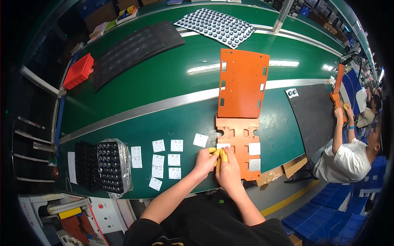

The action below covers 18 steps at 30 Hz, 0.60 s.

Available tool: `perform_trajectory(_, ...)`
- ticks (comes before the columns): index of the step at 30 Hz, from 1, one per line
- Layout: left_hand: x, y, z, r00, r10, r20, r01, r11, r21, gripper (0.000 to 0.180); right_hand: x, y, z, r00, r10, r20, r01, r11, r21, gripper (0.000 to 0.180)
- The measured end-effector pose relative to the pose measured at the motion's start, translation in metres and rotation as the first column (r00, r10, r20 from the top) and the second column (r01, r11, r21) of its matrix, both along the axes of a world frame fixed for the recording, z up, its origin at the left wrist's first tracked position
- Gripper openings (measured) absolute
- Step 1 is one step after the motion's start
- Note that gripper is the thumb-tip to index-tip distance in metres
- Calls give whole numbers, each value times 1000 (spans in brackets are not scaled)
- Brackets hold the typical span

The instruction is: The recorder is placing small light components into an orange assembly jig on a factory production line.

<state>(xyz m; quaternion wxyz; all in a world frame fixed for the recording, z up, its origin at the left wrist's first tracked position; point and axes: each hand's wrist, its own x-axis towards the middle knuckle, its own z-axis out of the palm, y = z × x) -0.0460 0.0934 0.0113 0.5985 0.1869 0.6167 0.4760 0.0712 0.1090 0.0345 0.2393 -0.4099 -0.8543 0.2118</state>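
Note:
Yellow finger covers show on both my hands, which meet over the left side of an orange fixture plate [239, 131]. My left hand [205, 161] is closed, fingertips at the near edge of a white square circuit board [223, 145]. Beside it my right hand [228, 166] is also closed, its fingers pinched at that same edge. The fingers cover much of this board. On the fixture's right side lie an upper white board [254, 149] and a lower greyish board [254, 165]. The fixture's orange lid [243, 84] stands folded back on the far side.
Loose white boards [174, 159] lie in columns to the left, beside bagged black trays of round parts [113, 167]. Farther back are a red bin [79, 71], black mats [135, 51] and a sheet of round parts [215, 26]. At right, a person [344, 158] works beside a black mat [314, 115].

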Motion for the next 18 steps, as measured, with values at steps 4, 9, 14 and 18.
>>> perform_trajectory(4,6,1,-11,997,58,-60,-56,998,43,15,1,1,-1,999,-31,6,31,999,32,34)
perform_trajectory(9,0,0,-6,996,4,-84,-2,999,32,16,0,3,-5,999,-20,-28,23,996,85,26)
perform_trajectory(14,-22,-21,-11,722,0,-692,177,967,185,22,2,12,-8,997,6,-83,6,990,139,16)
perform_trajectory(18,-27,-36,-9,92,7,-996,351,935,39,30,1,36,-2,999,21,-29,-20,999,41,10)
